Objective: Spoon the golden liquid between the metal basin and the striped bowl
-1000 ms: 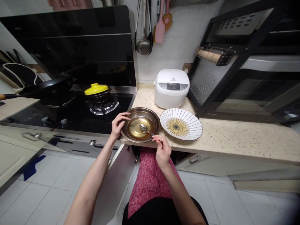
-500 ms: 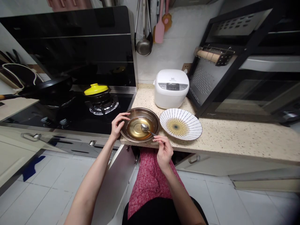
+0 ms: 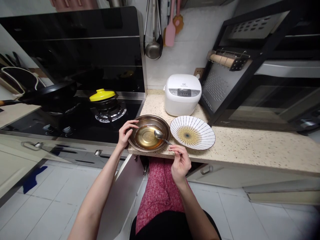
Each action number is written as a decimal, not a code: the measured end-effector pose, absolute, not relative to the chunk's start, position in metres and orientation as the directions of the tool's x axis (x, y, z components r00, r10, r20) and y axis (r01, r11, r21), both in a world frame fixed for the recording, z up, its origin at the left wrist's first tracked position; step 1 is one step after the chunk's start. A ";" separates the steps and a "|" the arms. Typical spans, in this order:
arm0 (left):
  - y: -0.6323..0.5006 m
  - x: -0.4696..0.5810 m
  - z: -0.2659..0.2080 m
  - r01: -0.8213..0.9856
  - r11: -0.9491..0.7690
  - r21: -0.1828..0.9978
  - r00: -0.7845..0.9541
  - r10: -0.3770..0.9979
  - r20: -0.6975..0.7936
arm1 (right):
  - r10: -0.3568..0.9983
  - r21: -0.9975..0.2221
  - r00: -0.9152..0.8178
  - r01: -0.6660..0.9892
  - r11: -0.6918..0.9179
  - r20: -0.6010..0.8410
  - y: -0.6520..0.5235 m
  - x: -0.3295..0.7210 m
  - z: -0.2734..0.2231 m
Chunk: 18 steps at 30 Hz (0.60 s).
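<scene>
A round steel basin (image 3: 153, 120) stands at the counter's front edge with clear yellowish liquid in its bottom. My left hand (image 3: 125, 134) grips its left rim, fingers reaching over the inside and thumb near the edge. Pinched by the handle in my right hand (image 3: 181, 162) is a metal spoon (image 3: 158, 134). Its bowl sits over the right part of the basin, and the handle slants across the rim towards me. Whether the bowl touches the liquid I cannot tell. A white plate (image 3: 206, 133) with dark radiating lines and a yellow-brown centre stands right beside the basin.
Behind the plate stands a white rice cooker (image 3: 182, 100). To the left are a gas hob with a yellow-lidded pot (image 3: 102, 95) and a black wok (image 3: 53, 93). A black rack with an oven (image 3: 275, 100) fills the right. Below, a cabinet door (image 3: 122, 193) hangs open.
My right hand has moved a little to the right, taking the spoon with it towards the basin's right side. My left hand and the basin have stayed put.
</scene>
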State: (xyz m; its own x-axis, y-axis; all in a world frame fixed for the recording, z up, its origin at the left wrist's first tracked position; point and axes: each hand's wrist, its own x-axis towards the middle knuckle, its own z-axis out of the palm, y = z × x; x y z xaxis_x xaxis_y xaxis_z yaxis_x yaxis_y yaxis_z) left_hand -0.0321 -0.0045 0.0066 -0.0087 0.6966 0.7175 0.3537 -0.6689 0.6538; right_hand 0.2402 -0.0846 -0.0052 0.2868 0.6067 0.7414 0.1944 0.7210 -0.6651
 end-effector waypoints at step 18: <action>-0.003 -0.033 0.005 0.332 -0.697 0.636 0.013 0.677 0.736 | 0.511 -0.645 0.437 0.250 0.722 0.740 -0.078 0.268 0.003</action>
